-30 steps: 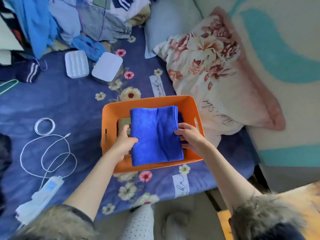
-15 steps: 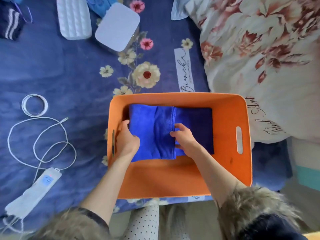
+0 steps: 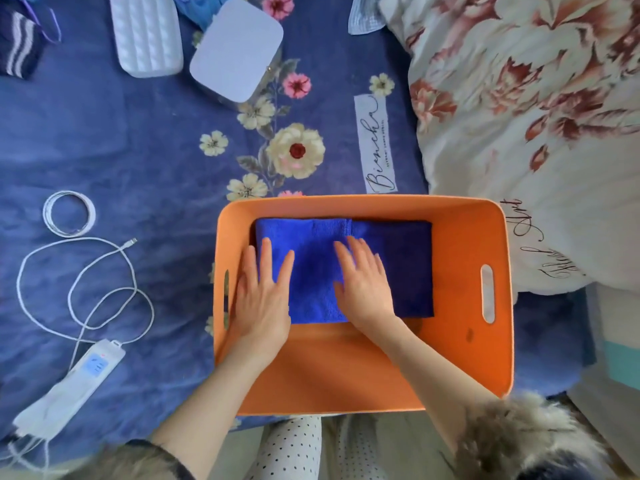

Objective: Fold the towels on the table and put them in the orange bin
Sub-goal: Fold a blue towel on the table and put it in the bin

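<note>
Left hand [image 3: 261, 296] and right hand [image 3: 363, 285], fingers spread flat, press the bright blue towel [image 3: 311, 268] inside the orange bin [image 3: 346, 368] on the bed, beside a darker towel [image 3: 405, 268]. Lifting carelessly may drag folds open. Anything beneath the towels is hidden.

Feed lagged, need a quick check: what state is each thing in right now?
bright blue towel: folded, in bin
dark blue towel: folded, beside it
orange bin: open-topped, on bedspread
left hand: flat on bright towel
right hand: flat across both towels
white cable: loose, unplugged
</note>
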The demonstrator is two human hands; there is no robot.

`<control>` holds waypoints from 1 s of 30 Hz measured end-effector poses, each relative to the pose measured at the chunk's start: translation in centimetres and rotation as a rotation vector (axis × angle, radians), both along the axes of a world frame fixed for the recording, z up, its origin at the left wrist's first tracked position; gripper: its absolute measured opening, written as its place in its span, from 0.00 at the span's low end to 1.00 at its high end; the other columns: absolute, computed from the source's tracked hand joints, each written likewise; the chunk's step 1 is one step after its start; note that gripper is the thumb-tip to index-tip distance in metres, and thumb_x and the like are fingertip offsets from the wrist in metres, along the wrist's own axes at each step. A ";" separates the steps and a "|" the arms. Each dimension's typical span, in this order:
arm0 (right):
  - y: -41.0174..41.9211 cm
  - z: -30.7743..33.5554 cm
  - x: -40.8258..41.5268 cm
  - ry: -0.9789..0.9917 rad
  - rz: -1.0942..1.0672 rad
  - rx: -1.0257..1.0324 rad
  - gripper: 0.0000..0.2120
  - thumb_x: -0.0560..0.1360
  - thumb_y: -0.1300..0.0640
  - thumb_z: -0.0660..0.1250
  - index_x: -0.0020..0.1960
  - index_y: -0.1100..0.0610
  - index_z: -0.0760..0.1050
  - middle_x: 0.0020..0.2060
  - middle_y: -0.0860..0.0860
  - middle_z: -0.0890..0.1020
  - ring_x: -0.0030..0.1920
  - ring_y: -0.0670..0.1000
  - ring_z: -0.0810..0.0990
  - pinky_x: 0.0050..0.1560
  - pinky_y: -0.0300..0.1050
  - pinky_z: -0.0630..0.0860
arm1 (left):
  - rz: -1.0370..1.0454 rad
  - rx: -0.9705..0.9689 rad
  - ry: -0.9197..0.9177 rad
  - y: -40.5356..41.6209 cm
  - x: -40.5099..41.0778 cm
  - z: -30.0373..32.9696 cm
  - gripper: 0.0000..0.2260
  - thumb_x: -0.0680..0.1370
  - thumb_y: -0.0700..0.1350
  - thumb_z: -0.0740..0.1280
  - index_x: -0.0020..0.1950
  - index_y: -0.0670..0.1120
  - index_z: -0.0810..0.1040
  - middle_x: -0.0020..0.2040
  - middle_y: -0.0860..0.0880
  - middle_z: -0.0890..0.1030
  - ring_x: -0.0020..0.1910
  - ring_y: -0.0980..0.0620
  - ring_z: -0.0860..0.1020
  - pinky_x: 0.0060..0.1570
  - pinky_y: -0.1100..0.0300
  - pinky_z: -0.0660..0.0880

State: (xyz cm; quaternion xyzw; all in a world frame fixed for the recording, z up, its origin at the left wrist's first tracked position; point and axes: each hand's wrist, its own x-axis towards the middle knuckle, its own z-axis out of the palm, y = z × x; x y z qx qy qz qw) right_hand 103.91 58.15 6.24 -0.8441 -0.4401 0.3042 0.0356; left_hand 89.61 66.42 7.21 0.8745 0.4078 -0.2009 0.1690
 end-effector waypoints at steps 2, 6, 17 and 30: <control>-0.5 -0.7 0.2 -0.133 0.368 -0.099 0.44 0.74 0.48 0.67 0.77 0.52 0.39 0.76 0.53 0.40 0.76 0.55 0.39 0.73 0.59 0.39 | -0.117 0.000 0.152 0.6 0.8 -0.9 0.47 0.73 0.45 0.70 0.75 0.53 0.35 0.74 0.42 0.30 0.74 0.41 0.35 0.73 0.50 0.52; 0.5 -2.7 1.7 -0.246 0.496 -0.198 0.56 0.67 0.38 0.69 0.74 0.52 0.30 0.75 0.54 0.34 0.75 0.55 0.33 0.70 0.61 0.32 | -0.149 -0.013 0.295 2.2 2.1 -3.0 0.57 0.67 0.52 0.76 0.73 0.53 0.30 0.73 0.42 0.28 0.74 0.42 0.32 0.73 0.49 0.43; 1.8 -5.8 2.5 -0.222 0.466 -0.283 0.57 0.66 0.34 0.68 0.74 0.48 0.29 0.74 0.52 0.31 0.75 0.54 0.33 0.71 0.60 0.35 | -0.173 -0.080 0.355 3.3 2.7 -5.4 0.59 0.65 0.56 0.76 0.73 0.52 0.29 0.73 0.43 0.27 0.73 0.42 0.31 0.73 0.51 0.44; -5.5 9.2 2.1 -0.013 -0.150 -0.099 0.33 0.76 0.41 0.60 0.76 0.52 0.52 0.69 0.53 0.67 0.67 0.57 0.67 0.64 0.54 0.66 | -0.131 -0.222 -0.050 0.6 3.3 8.1 0.26 0.80 0.52 0.58 0.76 0.47 0.54 0.77 0.45 0.53 0.76 0.46 0.51 0.73 0.50 0.54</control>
